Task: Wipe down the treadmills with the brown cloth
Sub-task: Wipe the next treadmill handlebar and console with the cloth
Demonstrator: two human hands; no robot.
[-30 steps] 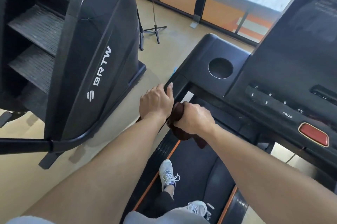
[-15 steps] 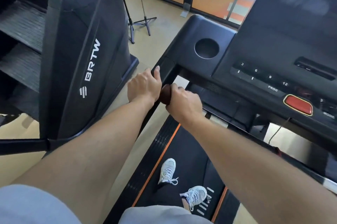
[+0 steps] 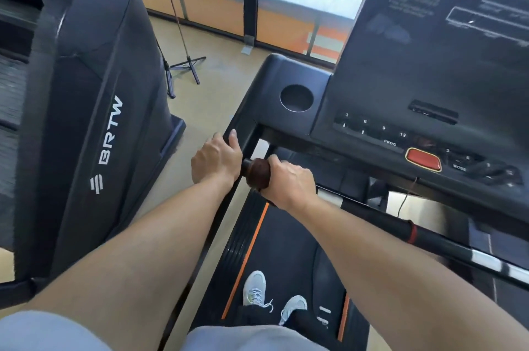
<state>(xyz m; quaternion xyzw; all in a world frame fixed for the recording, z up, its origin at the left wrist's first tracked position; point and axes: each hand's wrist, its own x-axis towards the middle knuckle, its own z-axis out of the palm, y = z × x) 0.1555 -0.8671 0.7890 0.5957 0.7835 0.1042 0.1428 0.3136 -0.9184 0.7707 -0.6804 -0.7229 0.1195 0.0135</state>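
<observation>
I stand on a black treadmill (image 3: 289, 76) with an orange-edged belt. My right hand (image 3: 289, 180) is closed around the brown cloth (image 3: 259, 172), which is wrapped over the black crossbar (image 3: 380, 220) at its left end. My left hand (image 3: 216, 160) grips the treadmill's left side rail just beside the cloth, thumb up on the rail. Most of the cloth is hidden under my right fingers. The console with a round cup holder (image 3: 296, 97) and a red stop button (image 3: 423, 159) is above my hands.
A large black BRTW stair machine (image 3: 94, 110) stands close on the left across a narrow strip of floor. A thin tripod stand (image 3: 186, 61) is on the floor ahead, before the windows. My feet in white trainers (image 3: 254, 287) are on the belt.
The cloth hung loosely below my right hand a second ago; now it is wrapped tight on the crossbar. My right hand has slid a little right, away from my left hand, baring some bar.
</observation>
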